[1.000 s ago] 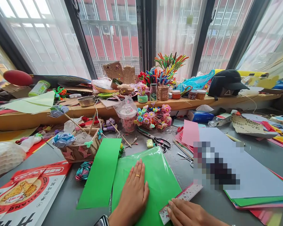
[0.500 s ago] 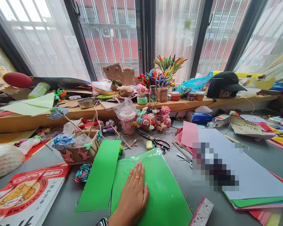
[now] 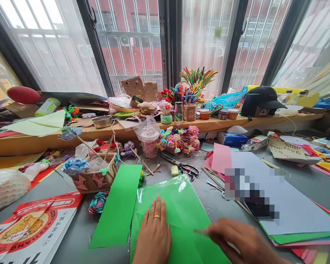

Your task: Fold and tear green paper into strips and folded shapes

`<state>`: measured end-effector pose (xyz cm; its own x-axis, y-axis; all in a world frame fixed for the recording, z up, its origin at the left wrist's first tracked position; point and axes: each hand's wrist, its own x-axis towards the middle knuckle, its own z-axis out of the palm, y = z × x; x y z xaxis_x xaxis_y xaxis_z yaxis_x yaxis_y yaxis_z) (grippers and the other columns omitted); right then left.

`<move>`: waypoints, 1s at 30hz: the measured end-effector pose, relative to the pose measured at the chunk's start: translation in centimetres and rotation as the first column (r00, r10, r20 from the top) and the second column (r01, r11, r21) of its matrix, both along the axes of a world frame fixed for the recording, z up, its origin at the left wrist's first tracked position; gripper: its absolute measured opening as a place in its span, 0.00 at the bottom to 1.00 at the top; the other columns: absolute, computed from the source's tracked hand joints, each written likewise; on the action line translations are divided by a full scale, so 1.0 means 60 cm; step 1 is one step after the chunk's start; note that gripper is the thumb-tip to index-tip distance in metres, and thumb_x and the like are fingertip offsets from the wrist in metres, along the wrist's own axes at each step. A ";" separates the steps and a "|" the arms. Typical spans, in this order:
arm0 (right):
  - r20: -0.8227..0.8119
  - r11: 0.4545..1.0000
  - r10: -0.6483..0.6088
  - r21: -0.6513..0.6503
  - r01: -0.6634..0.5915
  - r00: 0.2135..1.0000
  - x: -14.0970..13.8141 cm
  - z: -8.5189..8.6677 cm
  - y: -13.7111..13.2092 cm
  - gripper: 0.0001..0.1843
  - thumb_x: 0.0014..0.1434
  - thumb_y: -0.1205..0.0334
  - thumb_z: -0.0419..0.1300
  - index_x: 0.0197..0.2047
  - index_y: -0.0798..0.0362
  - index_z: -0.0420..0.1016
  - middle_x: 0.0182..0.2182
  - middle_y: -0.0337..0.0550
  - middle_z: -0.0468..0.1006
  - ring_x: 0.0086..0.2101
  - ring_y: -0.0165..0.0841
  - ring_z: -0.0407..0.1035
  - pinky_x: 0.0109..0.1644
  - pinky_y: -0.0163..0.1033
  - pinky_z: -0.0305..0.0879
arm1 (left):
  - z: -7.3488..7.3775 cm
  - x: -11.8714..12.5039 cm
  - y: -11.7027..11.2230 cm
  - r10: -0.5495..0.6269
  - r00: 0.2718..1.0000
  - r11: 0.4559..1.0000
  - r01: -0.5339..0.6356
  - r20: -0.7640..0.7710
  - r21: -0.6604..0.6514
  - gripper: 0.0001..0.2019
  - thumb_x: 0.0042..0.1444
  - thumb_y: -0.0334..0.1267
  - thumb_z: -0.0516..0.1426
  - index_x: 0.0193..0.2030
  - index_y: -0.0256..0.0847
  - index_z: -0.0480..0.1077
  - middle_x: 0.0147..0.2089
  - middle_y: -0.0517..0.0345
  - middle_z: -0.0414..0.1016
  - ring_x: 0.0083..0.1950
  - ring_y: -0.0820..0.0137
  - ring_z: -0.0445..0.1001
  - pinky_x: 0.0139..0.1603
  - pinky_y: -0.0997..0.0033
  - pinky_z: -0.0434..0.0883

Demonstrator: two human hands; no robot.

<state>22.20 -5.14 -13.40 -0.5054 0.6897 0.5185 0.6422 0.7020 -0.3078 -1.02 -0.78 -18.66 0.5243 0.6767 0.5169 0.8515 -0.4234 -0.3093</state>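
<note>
My left hand [image 3: 153, 233], a gold ring on one finger, lies flat on green paper [image 3: 187, 205] in a clear plastic sleeve. From the lower right my right hand [image 3: 236, 238] reaches over the paper, fingers closed around a thin, pointed, pencil-like stick [image 3: 202, 232]. Motion blurs this hand, so the stick's exact kind is unclear. Its tip points left, toward my left hand. A separate green paper strip [image 3: 118, 205] lies left of the sleeve.
Black-handled scissors [image 3: 188, 168] and a yellow-green block [image 3: 175, 170] lie behind the sleeve. Small scissors [image 3: 216, 187] and stacked coloured paper [image 3: 286, 190] are to the right. A flower-filled box [image 3: 92, 181] and a printed paper bag [image 3: 30, 227] stand and lie at left.
My right hand has come in from the lower right with the thin stick. My left hand has slid slightly toward me and left. The pink patterned object at the lower right no longer shows.
</note>
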 end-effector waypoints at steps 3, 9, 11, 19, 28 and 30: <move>-0.071 0.947 -0.130 -0.305 0.102 0.989 -0.017 0.032 0.040 0.06 0.58 0.64 0.48 0.37 0.53 0.64 0.21 0.36 0.71 0.20 0.26 0.64 0.25 0.29 0.59 | -0.003 -0.002 -0.015 -0.059 0.998 0.998 0.059 0.008 -0.007 0.37 0.55 0.46 0.44 0.62 0.27 0.28 0.54 0.40 0.64 0.53 0.56 0.64 0.49 0.60 0.58; -0.039 0.850 -0.215 -0.500 0.167 0.976 -0.069 0.006 0.102 0.05 0.55 0.67 0.48 0.36 0.55 0.62 0.13 0.28 0.59 0.16 0.26 0.54 0.21 0.30 0.47 | -0.020 0.028 -0.004 -0.185 0.982 0.980 0.187 0.037 -0.064 0.40 0.54 0.53 0.44 0.62 0.27 0.26 0.55 0.39 0.63 0.55 0.55 0.61 0.50 0.59 0.57; -0.026 0.842 -0.218 -0.511 0.174 0.976 -0.083 -0.014 0.114 0.06 0.54 0.69 0.48 0.36 0.57 0.62 0.13 0.29 0.60 0.16 0.26 0.54 0.21 0.30 0.47 | -0.021 0.037 0.002 -0.192 0.981 0.979 0.194 0.040 -0.058 0.40 0.54 0.52 0.44 0.62 0.25 0.26 0.55 0.37 0.63 0.55 0.54 0.61 0.50 0.59 0.57; 0.024 0.839 -0.219 -0.506 0.201 0.975 -0.086 -0.046 0.129 0.07 0.50 0.73 0.48 0.34 0.56 0.62 0.15 0.30 0.62 0.17 0.26 0.55 0.22 0.29 0.48 | -0.034 0.038 0.007 -0.184 0.980 0.980 0.189 0.076 -0.063 0.39 0.54 0.52 0.43 0.62 0.27 0.30 0.57 0.38 0.60 0.57 0.54 0.58 0.52 0.59 0.56; 0.064 0.911 -0.189 -0.362 0.199 0.980 -0.044 -0.021 0.143 0.06 0.56 0.68 0.47 0.36 0.56 0.63 0.14 0.30 0.62 0.16 0.27 0.56 0.21 0.30 0.49 | 0.004 0.012 0.006 -0.292 0.955 0.922 0.296 0.053 -0.251 0.40 0.55 0.52 0.44 0.61 0.29 0.23 0.59 0.38 0.56 0.58 0.55 0.57 0.52 0.59 0.60; 0.067 0.939 -0.174 -0.288 0.186 0.982 -0.034 -0.007 0.144 0.07 0.58 0.65 0.47 0.38 0.56 0.64 0.18 0.34 0.67 0.20 0.28 0.60 0.24 0.31 0.52 | 0.023 -0.003 0.010 -0.364 0.931 0.860 0.349 0.032 -0.373 0.40 0.54 0.52 0.45 0.62 0.32 0.23 0.61 0.41 0.51 0.59 0.58 0.54 0.53 0.61 0.60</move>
